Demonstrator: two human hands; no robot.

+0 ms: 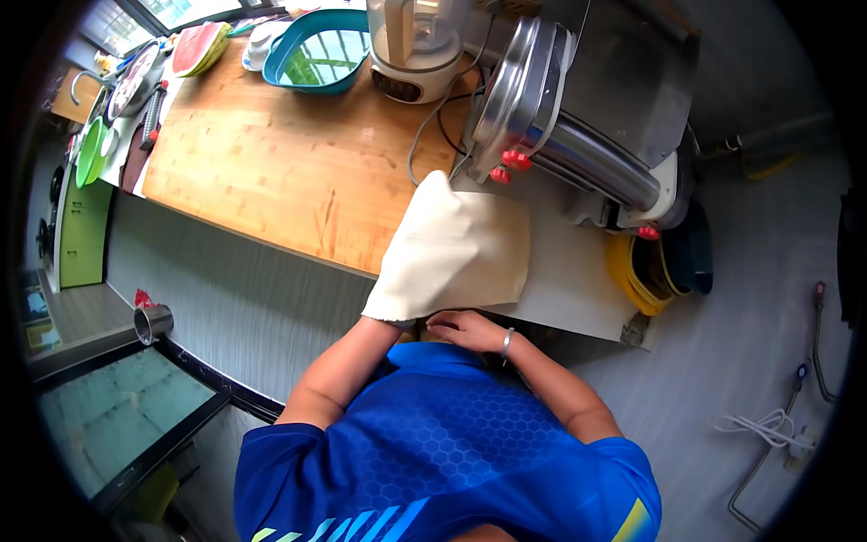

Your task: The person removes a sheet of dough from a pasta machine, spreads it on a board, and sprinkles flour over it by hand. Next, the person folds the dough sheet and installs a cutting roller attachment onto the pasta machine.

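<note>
Dough sheet [461, 248], I'd guess, pale and floppy, is draped over the person's left hand at the near edge of the counter [271, 172], right by the wood's right-hand corner. Can't tell if it's resting on the surface or just held above it. The left hand is buried underneath, so no clue whether those fingers are open or gripping. The right hand [470, 331] is just below the sheet's near edge, fingers part-curled; can't make out whether they're pinching anything.

Progress-wise, my read: the flattening looks done, at least to a thin, fairly even sheet in one piece. It's got a peak and a few soft creases, no cuts I can see, and it isn't laid out flat yet.

Just to the right sits a metal roller machine [614, 167] with red knobs, nothing visibly in it. Further back: blender [415, 59], teal basin [318, 88], cut watermelon [200, 50].
</note>
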